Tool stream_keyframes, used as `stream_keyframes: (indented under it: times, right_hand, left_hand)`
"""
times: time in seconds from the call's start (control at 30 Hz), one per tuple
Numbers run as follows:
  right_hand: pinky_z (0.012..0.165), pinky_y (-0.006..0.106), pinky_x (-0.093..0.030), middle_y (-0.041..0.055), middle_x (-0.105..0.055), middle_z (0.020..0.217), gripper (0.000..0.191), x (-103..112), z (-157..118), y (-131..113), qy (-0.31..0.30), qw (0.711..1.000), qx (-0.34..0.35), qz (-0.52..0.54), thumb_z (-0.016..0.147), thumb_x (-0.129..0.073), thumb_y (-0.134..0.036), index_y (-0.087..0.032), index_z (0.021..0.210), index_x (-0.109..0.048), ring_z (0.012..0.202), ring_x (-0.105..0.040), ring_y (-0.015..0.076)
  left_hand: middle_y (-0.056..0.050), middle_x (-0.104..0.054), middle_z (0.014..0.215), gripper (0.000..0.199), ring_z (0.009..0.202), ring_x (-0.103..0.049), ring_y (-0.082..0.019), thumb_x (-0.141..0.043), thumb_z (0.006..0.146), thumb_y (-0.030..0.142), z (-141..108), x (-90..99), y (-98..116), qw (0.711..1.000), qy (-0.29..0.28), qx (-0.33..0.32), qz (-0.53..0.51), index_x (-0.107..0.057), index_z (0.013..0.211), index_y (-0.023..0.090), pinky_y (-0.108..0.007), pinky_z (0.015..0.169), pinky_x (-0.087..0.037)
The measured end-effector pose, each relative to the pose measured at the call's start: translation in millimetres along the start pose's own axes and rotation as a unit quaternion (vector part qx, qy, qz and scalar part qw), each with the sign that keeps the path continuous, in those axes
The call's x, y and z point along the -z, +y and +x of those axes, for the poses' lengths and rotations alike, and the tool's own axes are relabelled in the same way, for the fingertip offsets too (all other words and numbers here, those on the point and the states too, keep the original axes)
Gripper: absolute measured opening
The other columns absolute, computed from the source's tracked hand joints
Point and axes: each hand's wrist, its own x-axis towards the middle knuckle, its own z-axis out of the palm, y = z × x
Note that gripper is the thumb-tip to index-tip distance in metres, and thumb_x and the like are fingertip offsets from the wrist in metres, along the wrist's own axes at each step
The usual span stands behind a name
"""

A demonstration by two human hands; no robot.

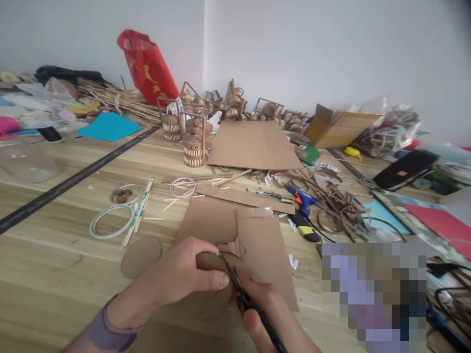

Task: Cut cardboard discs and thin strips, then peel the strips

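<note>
Near the bottom middle, my left hand (187, 274) pinches a brown cardboard piece (211, 262) between thumb and fingers. My right hand (270, 309) is closed around a dark, slim tool (237, 284), which looks like scissors, its tip at the edge of that piece. Another rounded piece of cardboard (206, 306) lies below my left hand. A cut cardboard sheet (263, 245) lies under and behind both hands. Left of my left wrist, a cardboard disc (142, 257) rests flat on the wooden table (55, 274).
A blue glue gun (303, 201) and a yellow-black tool handle (307, 228) lie right of the sheet. White rings (112, 220) and thin sticks are at left. Farther back stand small lidded buckets (193, 147), a large cardboard sheet (255, 144) and a red bag (149, 68).
</note>
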Motion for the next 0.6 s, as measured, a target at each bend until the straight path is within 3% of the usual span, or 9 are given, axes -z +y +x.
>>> stream_keyframes:
  times: [0.17, 0.47, 0.6]
  right_hand:
    - [0.057, 0.028, -0.039, 0.001, -0.058, 0.067, 0.082, 1.5, -0.2, 3.7, -0.013, 0.998, -0.013, 0.052, 0.081, -0.019, -0.09, -0.02, 0.084, -0.062, 0.064, -0.057, 0.0182]
    - [0.058, 0.027, -0.039, -0.0003, -0.054, 0.065, 0.077, 1.2, 1.4, -1.2, -0.008, 0.998, -0.007, 0.06, 0.082, -0.022, -0.088, -0.021, 0.079, -0.06, 0.061, -0.052, 0.0159]
    - [0.056, 0.027, -0.04, 0.0006, -0.051, 0.063, 0.089, 0.3, 3.8, -5.9, 0.012, 0.997, -0.027, 0.073, 0.076, -0.014, -0.094, -0.021, 0.083, -0.064, 0.058, -0.049, 0.0161]
  left_hand:
    - [0.004, -0.053, 0.061, 0.034, 0.061, -0.044, -0.014, -0.073, 0.069, 0.05, 0.7, 0.8, -1.8, 1.0, 0.004, 0.01, 0.017, -0.069, 0.074, 0.017, -0.022, 0.054, -0.029]
    - [0.003, -0.057, 0.067, 0.036, 0.068, -0.048, -0.015, -0.073, 0.067, 0.049, 2.1, 3.7, -3.3, 0.999, -0.003, 0.005, 0.033, -0.071, 0.077, 0.015, -0.022, 0.057, -0.032]
    - [0.002, -0.064, 0.077, 0.034, 0.077, -0.053, -0.018, -0.073, 0.069, 0.047, 3.2, 1.1, -2.4, 1.0, 0.005, -0.021, 0.017, -0.073, 0.084, 0.017, -0.023, 0.065, -0.038]
